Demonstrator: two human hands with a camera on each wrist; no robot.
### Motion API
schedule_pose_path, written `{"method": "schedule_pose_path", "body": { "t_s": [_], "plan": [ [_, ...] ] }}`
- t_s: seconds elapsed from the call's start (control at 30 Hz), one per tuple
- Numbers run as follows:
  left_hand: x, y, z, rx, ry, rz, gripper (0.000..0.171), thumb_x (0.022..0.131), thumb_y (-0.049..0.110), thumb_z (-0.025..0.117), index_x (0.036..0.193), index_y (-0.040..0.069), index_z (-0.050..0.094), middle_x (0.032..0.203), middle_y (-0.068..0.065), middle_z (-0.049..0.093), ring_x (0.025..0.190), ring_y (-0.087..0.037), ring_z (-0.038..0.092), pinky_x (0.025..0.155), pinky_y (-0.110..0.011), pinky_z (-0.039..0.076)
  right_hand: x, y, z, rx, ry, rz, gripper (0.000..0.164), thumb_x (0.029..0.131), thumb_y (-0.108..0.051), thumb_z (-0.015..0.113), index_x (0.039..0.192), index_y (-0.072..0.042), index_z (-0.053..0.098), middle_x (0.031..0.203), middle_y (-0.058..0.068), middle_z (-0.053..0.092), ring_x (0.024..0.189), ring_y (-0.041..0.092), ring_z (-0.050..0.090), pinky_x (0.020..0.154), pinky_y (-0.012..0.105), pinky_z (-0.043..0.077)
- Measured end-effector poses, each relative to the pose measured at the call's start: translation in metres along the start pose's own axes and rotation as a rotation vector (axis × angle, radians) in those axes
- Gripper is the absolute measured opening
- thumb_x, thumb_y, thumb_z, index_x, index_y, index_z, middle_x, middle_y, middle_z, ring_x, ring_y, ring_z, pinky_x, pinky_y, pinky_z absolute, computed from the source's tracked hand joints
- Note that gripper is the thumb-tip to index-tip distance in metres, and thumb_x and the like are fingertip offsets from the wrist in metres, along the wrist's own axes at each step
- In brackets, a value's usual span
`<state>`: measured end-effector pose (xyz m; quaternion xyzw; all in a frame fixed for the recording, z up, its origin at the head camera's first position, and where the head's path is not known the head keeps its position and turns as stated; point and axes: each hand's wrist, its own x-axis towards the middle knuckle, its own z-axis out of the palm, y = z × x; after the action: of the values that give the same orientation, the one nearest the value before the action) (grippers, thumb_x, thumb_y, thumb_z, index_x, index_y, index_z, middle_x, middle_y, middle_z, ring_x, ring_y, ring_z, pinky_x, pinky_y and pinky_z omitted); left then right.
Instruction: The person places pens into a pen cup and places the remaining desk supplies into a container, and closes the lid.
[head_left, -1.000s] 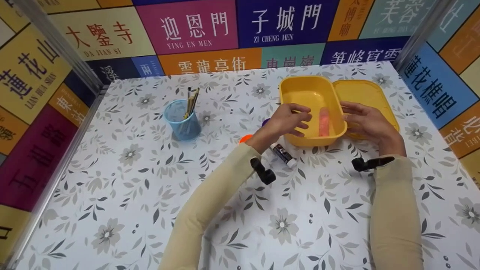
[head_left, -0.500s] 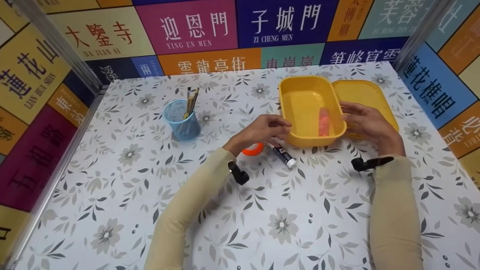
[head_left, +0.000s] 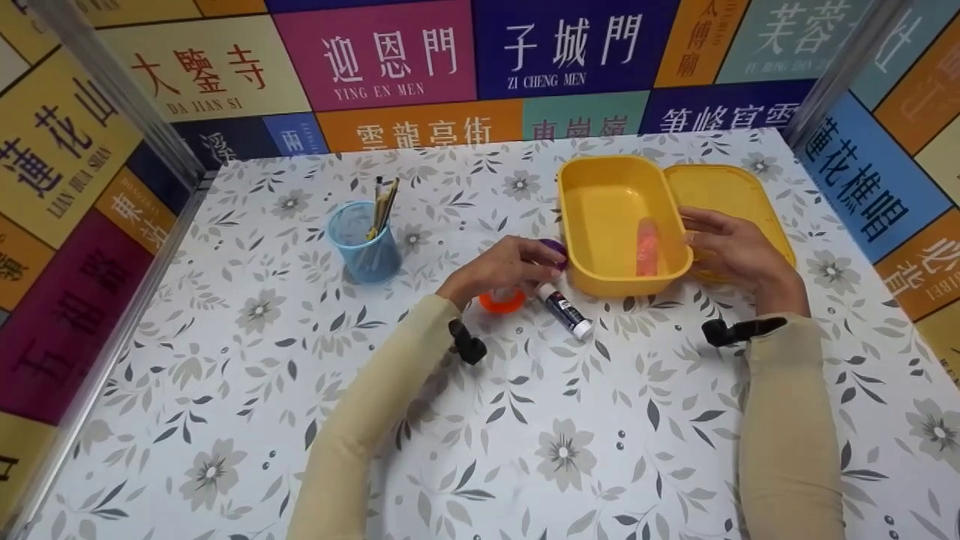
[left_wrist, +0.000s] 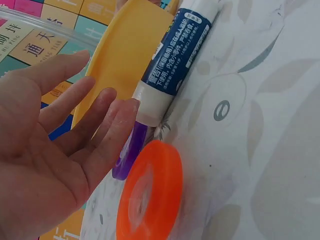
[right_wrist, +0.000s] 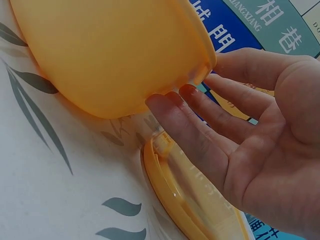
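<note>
My left hand [head_left: 501, 267] is just left of the yellow box [head_left: 628, 286], its fingers loosely bent with nothing between them. Its fingertips overlap a purple ring [head_left: 555, 246] and the upper end of a glue stick [head_left: 568, 313] with a dark blue label. In the left wrist view the palm is bare, close beside an orange ring [left_wrist: 171, 187] with a clear core. The fingertips of my right hand [head_left: 739, 246] touch the right wall of the box, the fingers fairly straight. Inside the box lies a pinkish-red strip [head_left: 646, 247].
The yellow lid [head_left: 739, 193] lies behind my right hand, beside the box. A blue mesh cup [head_left: 369, 259] with several brushes or pens stands to the left. Panels with lettering wall in the flower-patterned table [head_left: 450, 465] at the back and sides.
My left hand has come out from over the box and moved left, to the rings and glue stick. My right hand has stayed at the box wall.
</note>
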<state>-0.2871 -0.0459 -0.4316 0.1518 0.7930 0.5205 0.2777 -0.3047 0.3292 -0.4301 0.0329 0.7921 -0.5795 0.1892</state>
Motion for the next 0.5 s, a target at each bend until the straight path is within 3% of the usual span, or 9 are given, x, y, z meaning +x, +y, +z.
{"method": "schedule_pose_path", "body": {
  "t_s": [0.2,0.4,0.5],
  "plan": [
    [0.0036,-0.0034,-0.0035,0.054,-0.016,-0.076,0.038,0.089,0.027,0.077,0.126,0.024,0.071,0.119,0.001,0.07,0.095,-0.022,0.064,0.083,-0.027,0.057,-0.0008,-0.0026,0.0012,0.009,-0.004,-0.007,0.067,0.096,-0.035,0.067,0.155,-0.03,0.037,0.163,0.006,0.035,0.111,0.002,0.064,0.09,0.022,0.058],
    [0.008,-0.0035,-0.002,0.18,-0.042,-0.092,0.039,0.087,0.017,0.079,0.124,0.027,0.072,0.124,0.004,0.067,0.114,-0.02,0.055,0.108,-0.032,0.046,-0.0002,-0.002,-0.0002,-0.008,0.006,0.005,0.065,0.095,-0.039,0.066,0.154,-0.033,0.039,0.163,0.003,0.037,0.115,0.006,0.063,0.09,0.02,0.058],
    [0.0101,-0.0024,0.0001,0.251,-0.05,-0.086,0.041,0.084,0.014,0.082,0.122,0.028,0.073,0.124,0.004,0.067,0.117,-0.019,0.053,0.114,-0.033,0.04,-0.0001,-0.0002,-0.0009,0.0,0.002,0.003,0.063,0.097,-0.038,0.064,0.154,-0.032,0.038,0.163,0.003,0.036,0.116,0.007,0.063,0.09,0.021,0.057]
  ]
}}
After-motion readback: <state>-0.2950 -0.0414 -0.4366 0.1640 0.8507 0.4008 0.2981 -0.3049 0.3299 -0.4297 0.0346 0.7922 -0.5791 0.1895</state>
